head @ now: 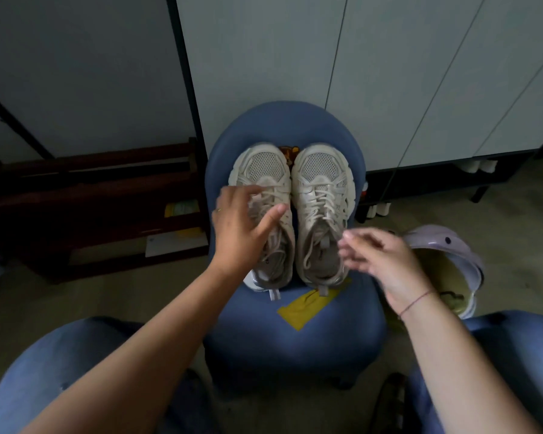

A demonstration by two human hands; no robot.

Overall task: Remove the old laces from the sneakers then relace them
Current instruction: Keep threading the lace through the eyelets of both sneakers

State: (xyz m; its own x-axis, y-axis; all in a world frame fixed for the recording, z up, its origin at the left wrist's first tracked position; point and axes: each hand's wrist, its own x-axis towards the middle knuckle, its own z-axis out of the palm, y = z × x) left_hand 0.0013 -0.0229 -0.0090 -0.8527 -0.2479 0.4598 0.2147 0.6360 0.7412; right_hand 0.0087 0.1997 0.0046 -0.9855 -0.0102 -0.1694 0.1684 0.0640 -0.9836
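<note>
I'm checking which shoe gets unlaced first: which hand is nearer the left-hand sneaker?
Left. The left hand lies over the laces of the left-hand sneaker; the right hand hovers by the collar of the right-hand sneaker, one shoe over.

support: blue stool (295, 333) | on it: two sneakers (322, 211) side by side, yellow patch (298, 310)

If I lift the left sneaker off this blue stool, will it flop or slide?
Probably light: the left sneaker has a mesh toe. Its thick sole likely keeps it stiff, while the soft laces would dangle.
</note>
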